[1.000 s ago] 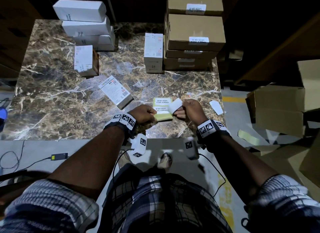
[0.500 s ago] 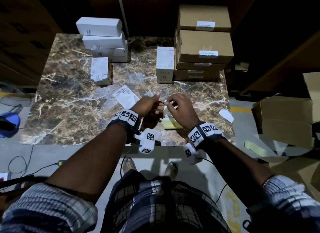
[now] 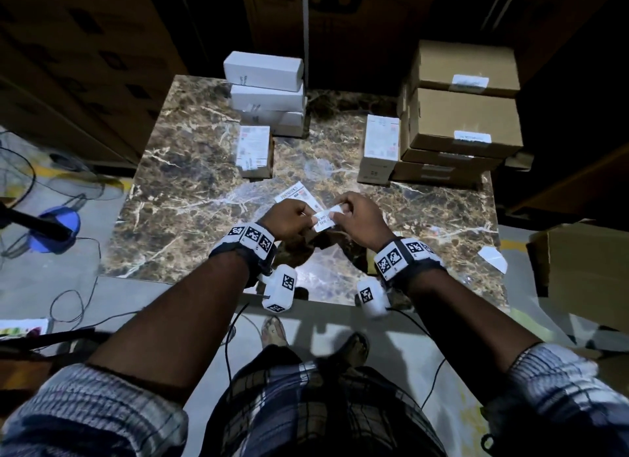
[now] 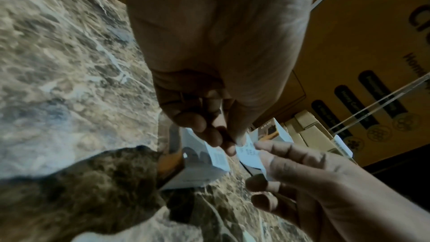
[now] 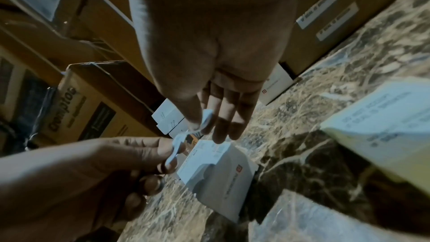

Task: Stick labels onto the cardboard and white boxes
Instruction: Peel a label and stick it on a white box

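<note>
We see the label (image 3: 325, 219) held above the worktop (image 3: 190, 198), its long axis running left to right between the hands, tilted up toward the right. The left hand (image 3: 289, 218) pinches its left end and the right hand (image 3: 362, 220) pinches its right end, each grip closed on paper. Only the right wrist view shows the pad of labels (image 5: 384, 135) lying near the worktop edge; the head view hides it. A second ago the label was still being peeled from that pad; now it is free.
</note>
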`<action>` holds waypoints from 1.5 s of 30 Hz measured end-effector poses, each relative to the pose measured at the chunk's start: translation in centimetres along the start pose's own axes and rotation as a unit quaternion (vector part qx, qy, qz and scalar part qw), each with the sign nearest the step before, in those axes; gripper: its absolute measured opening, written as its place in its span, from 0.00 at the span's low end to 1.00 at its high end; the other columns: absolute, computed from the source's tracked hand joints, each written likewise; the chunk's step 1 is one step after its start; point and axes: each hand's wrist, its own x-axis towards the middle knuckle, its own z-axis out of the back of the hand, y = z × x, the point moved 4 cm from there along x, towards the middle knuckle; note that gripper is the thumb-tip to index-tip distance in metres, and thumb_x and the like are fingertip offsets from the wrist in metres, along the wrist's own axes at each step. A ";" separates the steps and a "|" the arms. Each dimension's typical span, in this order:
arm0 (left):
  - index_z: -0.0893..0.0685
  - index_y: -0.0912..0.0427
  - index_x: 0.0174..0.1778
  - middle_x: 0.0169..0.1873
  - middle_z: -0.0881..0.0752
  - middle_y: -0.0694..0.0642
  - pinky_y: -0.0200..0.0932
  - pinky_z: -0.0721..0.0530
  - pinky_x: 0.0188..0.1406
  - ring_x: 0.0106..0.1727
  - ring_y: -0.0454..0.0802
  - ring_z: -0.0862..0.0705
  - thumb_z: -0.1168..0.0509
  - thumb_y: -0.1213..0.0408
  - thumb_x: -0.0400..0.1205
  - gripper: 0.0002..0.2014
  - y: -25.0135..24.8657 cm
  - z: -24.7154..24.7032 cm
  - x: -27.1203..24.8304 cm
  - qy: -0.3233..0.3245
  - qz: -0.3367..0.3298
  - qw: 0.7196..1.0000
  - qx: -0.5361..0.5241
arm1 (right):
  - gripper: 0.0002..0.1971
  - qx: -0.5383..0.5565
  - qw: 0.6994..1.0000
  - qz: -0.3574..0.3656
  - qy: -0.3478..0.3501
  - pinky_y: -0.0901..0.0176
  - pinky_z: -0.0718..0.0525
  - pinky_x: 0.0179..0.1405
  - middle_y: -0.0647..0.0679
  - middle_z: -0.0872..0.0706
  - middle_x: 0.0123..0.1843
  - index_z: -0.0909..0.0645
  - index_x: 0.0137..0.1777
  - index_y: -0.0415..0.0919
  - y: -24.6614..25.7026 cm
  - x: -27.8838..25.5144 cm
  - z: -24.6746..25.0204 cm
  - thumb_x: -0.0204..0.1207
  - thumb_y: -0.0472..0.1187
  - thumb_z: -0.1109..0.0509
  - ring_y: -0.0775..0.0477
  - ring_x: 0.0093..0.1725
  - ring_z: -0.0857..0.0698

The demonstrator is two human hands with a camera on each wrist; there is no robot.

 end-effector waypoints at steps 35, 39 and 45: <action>0.26 0.52 0.75 0.67 0.16 0.54 0.48 0.20 0.60 0.62 0.55 0.17 0.28 0.54 0.80 0.28 5.9 4.8 4.0 -0.045 0.078 0.996 -0.029 | 0.17 0.372 0.900 -0.225 0.017 0.44 0.08 0.43 0.35 0.15 0.63 0.27 0.65 0.33 2.1 4.4 -3.5 0.79 0.24 0.31 0.34 0.55 0.10; 0.30 0.54 0.79 0.65 0.15 0.57 0.47 0.21 0.59 0.64 0.58 0.17 0.27 0.56 0.80 0.31 6.0 4.7 4.0 -0.069 0.088 0.994 0.007 | 0.20 0.324 0.918 -0.228 0.037 0.47 0.07 0.39 0.36 0.17 0.63 0.28 0.67 0.34 1.6 4.0 -3.8 0.78 0.26 0.28 0.40 0.51 0.11; 0.29 0.54 0.72 0.59 0.12 0.60 0.45 0.20 0.44 0.53 0.58 0.14 0.28 0.60 0.81 0.25 5.8 4.2 4.1 -0.060 0.087 0.994 0.018 | 0.17 0.297 0.924 -0.235 0.059 0.43 0.07 0.44 0.40 0.19 0.61 0.31 0.62 0.40 0.8 3.7 -4.4 0.80 0.30 0.28 0.43 0.53 0.14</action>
